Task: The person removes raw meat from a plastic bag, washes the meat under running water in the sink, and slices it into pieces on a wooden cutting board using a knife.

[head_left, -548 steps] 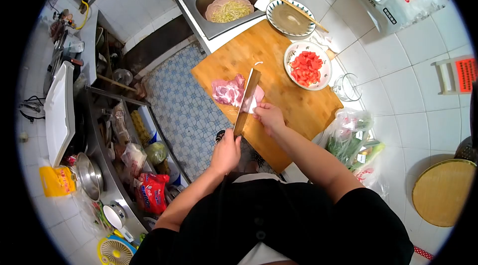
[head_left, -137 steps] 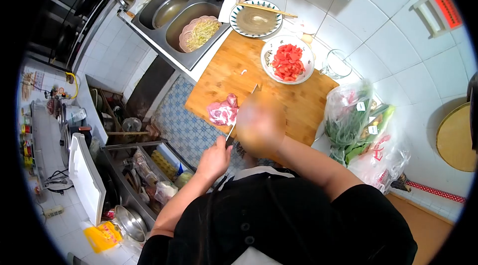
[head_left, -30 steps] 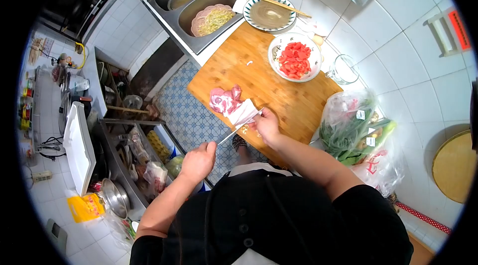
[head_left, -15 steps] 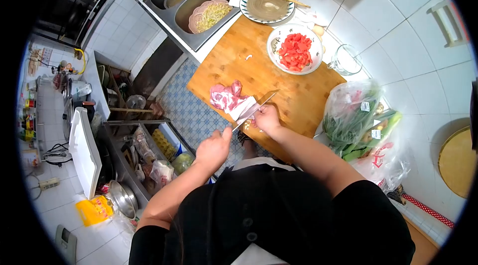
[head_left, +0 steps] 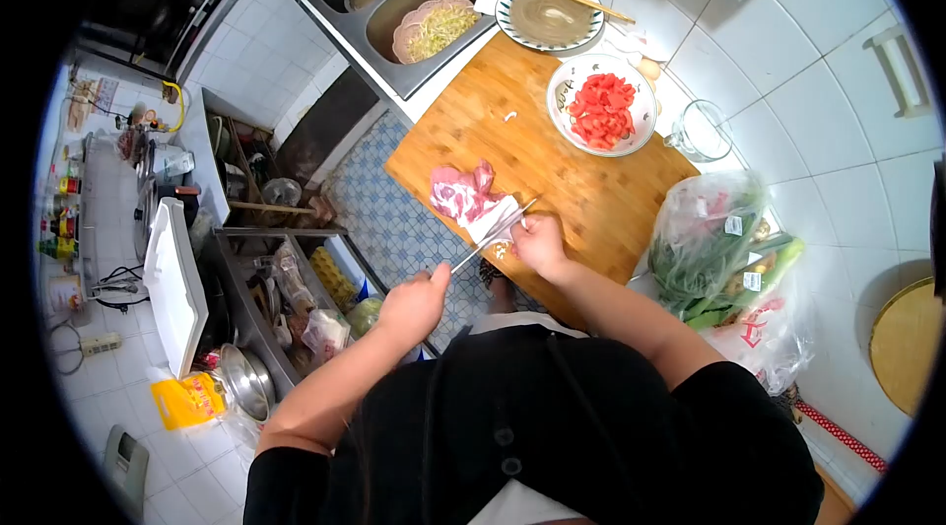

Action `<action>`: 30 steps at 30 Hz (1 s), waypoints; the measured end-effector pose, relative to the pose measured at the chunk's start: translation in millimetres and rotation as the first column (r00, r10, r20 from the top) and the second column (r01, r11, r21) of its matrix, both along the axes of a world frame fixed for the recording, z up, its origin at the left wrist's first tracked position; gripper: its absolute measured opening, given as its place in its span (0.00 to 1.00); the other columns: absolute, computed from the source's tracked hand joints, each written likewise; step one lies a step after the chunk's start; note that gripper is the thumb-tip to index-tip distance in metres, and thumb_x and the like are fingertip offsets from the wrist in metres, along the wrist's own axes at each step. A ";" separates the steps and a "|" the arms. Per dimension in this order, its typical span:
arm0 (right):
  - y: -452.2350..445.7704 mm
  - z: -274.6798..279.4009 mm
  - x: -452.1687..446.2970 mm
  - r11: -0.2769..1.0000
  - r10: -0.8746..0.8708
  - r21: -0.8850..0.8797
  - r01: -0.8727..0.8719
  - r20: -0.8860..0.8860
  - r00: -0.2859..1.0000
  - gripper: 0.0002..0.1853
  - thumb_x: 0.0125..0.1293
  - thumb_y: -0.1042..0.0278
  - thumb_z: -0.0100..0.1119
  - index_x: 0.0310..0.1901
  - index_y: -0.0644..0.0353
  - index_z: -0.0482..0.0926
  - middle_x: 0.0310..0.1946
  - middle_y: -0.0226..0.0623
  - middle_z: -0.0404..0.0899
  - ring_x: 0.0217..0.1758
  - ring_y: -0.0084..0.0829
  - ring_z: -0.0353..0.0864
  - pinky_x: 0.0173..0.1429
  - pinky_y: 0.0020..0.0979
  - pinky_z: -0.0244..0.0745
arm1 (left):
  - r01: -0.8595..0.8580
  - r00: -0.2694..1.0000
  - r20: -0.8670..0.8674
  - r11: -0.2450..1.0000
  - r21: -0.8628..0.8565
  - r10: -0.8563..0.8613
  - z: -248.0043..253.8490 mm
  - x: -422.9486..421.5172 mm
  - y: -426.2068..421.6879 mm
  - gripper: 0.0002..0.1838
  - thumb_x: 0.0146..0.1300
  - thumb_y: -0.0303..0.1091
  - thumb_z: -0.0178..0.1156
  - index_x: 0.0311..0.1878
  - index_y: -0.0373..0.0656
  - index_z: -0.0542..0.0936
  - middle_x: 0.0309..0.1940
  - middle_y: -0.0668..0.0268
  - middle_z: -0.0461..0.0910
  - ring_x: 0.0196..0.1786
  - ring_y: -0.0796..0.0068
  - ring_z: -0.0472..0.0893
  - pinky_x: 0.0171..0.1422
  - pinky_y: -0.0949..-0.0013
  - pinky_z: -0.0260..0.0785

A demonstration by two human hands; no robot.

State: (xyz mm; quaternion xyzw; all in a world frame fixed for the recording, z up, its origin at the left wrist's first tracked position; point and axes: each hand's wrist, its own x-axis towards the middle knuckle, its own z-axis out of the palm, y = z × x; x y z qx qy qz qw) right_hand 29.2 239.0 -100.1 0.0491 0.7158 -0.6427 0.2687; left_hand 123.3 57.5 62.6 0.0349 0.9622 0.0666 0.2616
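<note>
My left hand (head_left: 414,306) is closed around the handle of a knife (head_left: 490,235), whose blade slants up to the right across the near end of a piece of raw meat (head_left: 463,192). The meat is pink with a white fatty part and lies at the left front edge of the wooden cutting board (head_left: 463,96). Pressed down beside the blade, my right hand (head_left: 540,244) has its fingers curled on the meat's near end, which they partly hide. Small pale bits lie under and next to those fingers.
A bowl of chopped tomato (head_left: 565,131) stands on the board's far right. Behind are a patterned plate (head_left: 504,14) with chopsticks and a sink (head_left: 404,81) holding bean sprouts. Bagged greens (head_left: 705,239) lie right, near a glass (head_left: 705,131). An open drawer (head_left: 258,274) is left.
The knife has been drawn back toward my body and to the left, with my left hand. My right hand stays on the meat. The whole view has shifted slightly.
</note>
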 end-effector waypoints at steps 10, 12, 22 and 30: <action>0.7 -5.4 5.3 1.000 -0.030 -0.003 0.030 -0.106 0.994 0.13 0.61 0.69 0.55 0.21 0.65 0.76 0.13 0.38 0.74 0.15 0.27 0.70 0.24 0.34 0.66 | 0.067 0.994 -0.088 0.994 0.084 -0.060 -18.5 -37.9 12.9 0.11 0.61 0.27 0.49 0.46 0.38 0.64 0.30 0.46 0.80 0.32 0.44 0.82 0.36 0.48 0.74; 1.4 -4.6 5.3 1.000 -0.029 0.001 0.029 -0.063 0.998 0.13 0.61 0.69 0.55 0.21 0.65 0.76 0.13 0.40 0.74 0.16 0.28 0.71 0.24 0.34 0.66 | 0.031 0.999 -0.022 0.998 0.056 -0.030 -15.4 -21.0 -2.5 0.12 0.61 0.27 0.48 0.48 0.39 0.64 0.32 0.46 0.81 0.33 0.44 0.82 0.37 0.48 0.75; 4.1 -15.6 13.5 0.998 -0.026 0.056 0.036 -0.173 0.985 0.11 0.60 0.70 0.55 0.23 0.65 0.78 0.14 0.44 0.75 0.17 0.30 0.75 0.25 0.35 0.69 | 0.074 0.995 -0.072 0.990 0.120 -0.065 -28.4 -54.9 17.5 0.22 0.61 0.26 0.46 0.61 0.41 0.64 0.34 0.48 0.82 0.37 0.46 0.83 0.39 0.48 0.75; 10.0 1.9 20.1 0.996 -0.025 0.086 0.025 0.001 1.000 0.12 0.62 0.70 0.54 0.22 0.65 0.77 0.13 0.37 0.76 0.16 0.27 0.76 0.23 0.32 0.71 | 0.072 0.990 -0.130 0.991 0.112 -0.057 -37.1 -36.4 11.3 0.10 0.62 0.28 0.49 0.46 0.38 0.65 0.29 0.47 0.81 0.33 0.46 0.82 0.35 0.48 0.74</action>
